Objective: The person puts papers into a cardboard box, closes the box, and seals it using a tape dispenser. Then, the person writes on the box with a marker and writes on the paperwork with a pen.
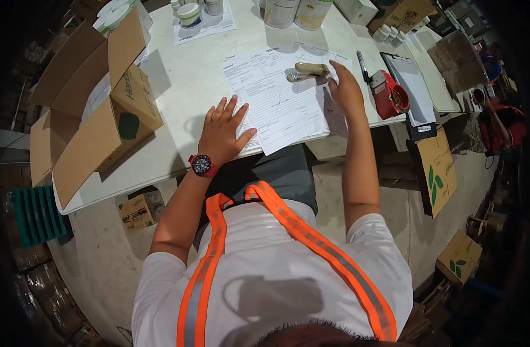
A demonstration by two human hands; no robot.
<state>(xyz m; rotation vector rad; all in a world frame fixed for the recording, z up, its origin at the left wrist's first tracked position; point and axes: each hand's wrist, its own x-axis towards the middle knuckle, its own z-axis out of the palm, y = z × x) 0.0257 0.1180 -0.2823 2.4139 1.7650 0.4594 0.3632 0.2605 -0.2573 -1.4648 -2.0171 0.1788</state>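
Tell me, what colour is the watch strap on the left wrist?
The watch strap is red, seen best in the head view.

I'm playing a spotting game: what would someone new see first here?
Probably the orange straps on the shirt, low in the middle. Next, perhaps the open box at the left, then the papers in the upper middle, with the left hand at their edge and the right hand beside the stapler.

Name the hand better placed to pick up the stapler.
Probably the right hand: it is beside the stapler, while the left hand lies spread farther off, at the edge of the papers.
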